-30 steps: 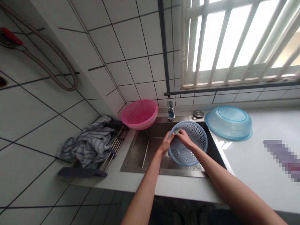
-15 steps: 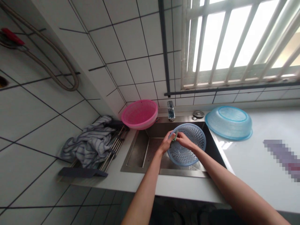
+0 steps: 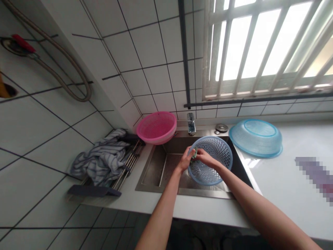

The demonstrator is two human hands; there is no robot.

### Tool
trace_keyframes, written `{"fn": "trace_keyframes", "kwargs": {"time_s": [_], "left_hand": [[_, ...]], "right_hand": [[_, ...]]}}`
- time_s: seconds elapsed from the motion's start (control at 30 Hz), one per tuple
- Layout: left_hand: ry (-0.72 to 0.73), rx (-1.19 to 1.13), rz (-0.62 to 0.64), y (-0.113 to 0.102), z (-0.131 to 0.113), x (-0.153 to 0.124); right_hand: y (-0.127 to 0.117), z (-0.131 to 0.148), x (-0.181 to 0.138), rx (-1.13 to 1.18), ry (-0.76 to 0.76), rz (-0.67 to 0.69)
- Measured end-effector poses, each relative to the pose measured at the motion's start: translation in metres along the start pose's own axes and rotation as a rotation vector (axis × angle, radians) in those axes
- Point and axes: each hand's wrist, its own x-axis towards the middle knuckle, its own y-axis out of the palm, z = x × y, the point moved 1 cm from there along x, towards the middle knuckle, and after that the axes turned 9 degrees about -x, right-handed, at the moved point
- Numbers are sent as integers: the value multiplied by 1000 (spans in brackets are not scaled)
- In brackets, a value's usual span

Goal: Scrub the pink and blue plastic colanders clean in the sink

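Observation:
A blue-grey plastic colander is tilted inside the steel sink, with its open side toward me. At its left rim, my left hand is closed on the edge, thumb on the inner side. My right hand reaches into the colander near the same spot, fingers pinched on a small green pad or cloth pressed to the rim. Part of the green piece shows between the two hands; its exact kind is too small to make out. The fingertips are partly hidden.
Behind the sink stands a chrome faucet, with a drain plug beside it. A pink colander sits at the back left, an upturned blue basin on the right counter. A striped cloth lies on a rack at left.
The colander has shifted slightly right against the sink. More of the green piece shows at the rim, while both hands keep their hold. The whole view has moved a little.

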Motion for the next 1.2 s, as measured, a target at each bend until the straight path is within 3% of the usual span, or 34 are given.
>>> {"fn": "trace_keyframes", "kwargs": {"time_s": [0.1, 0.2, 0.3, 0.4, 0.5, 0.57, 0.63, 0.77, 0.83, 0.9, 1.0, 1.07, 1.13, 1.2], "left_hand": [[37, 16, 42, 1, -1, 4], [23, 8, 73, 3, -2, 3], [-13, -134, 137, 4, -3, -2], [-57, -257, 179, 3, -1, -6], [-87, -234, 127, 1, 2, -5], [-117, -194, 81, 0, 5, -3], [-143, -174, 64, -1, 6, 0], [-121, -170, 57, 1, 6, 4], [-98, -158, 44, 2, 4, 4], [-85, -136, 43, 3, 3, 4], [-69, -77, 6, 2, 1, 2], [-63, -50, -19, 1, 0, 1], [-68, -46, -4, 0, 0, 2], [-73, -51, 29, 0, 1, 2]], "right_hand": [[-13, 2, 3, 55, 1, -263], [-23, 4, 5, 90, 24, -308], [-22, 2, 6, 24, -10, -252], [-13, -4, 5, -64, -55, -98], [-2, -10, 2, -89, -29, 66], [2, -10, 1, -81, -28, 86], [0, -7, 2, -69, -47, 3], [-14, -1, 6, -47, -30, -392], [-19, -2, 8, -36, -19, -501], [-16, -4, 7, -8, -23, -371], [-1, -9, 3, -3, -9, 107], [8, -11, 0, -39, -4, 342], [11, -12, -1, -57, -22, 366], [5, -9, 1, -53, -32, 179]]}}
